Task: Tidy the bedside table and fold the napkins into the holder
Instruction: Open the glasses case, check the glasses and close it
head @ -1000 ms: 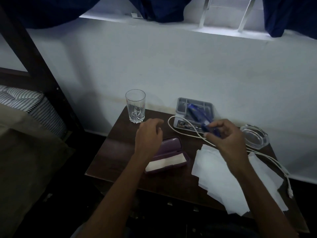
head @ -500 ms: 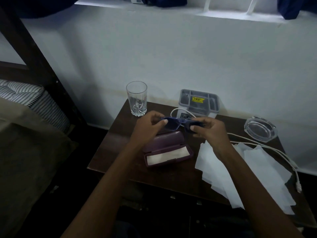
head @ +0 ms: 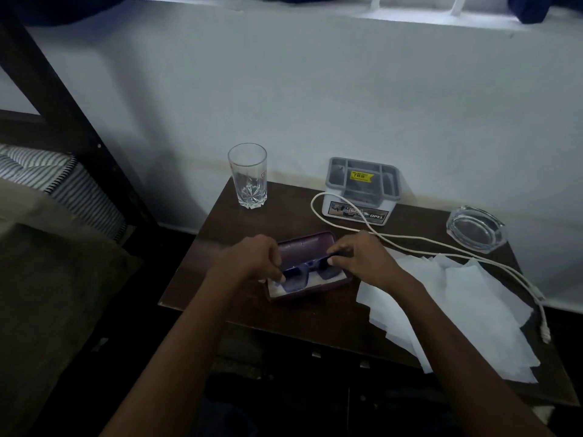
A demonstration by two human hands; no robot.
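Note:
On the dark wooden bedside table (head: 239,313) lies an open purple glasses case (head: 303,244) with a white lining. Blue-framed dark glasses (head: 310,272) sit low in the case. My left hand (head: 252,260) pinches the glasses' left end and my right hand (head: 362,257) pinches the right end. Several white napkins (head: 467,307) lie spread loosely over the table's right half. The grey and white holder (head: 362,190) with compartments and a yellow sticker stands at the back.
An empty drinking glass (head: 248,179) stands at the back left corner. A glass ashtray (head: 476,230) sits back right. A white cable (head: 441,247) loops from the holder to the right edge. A bed with a striped mattress (head: 56,181) is on the left.
Both hands have come down and toward me, lowering the glasses from above the table into the open case. The camera view has tilted down slightly.

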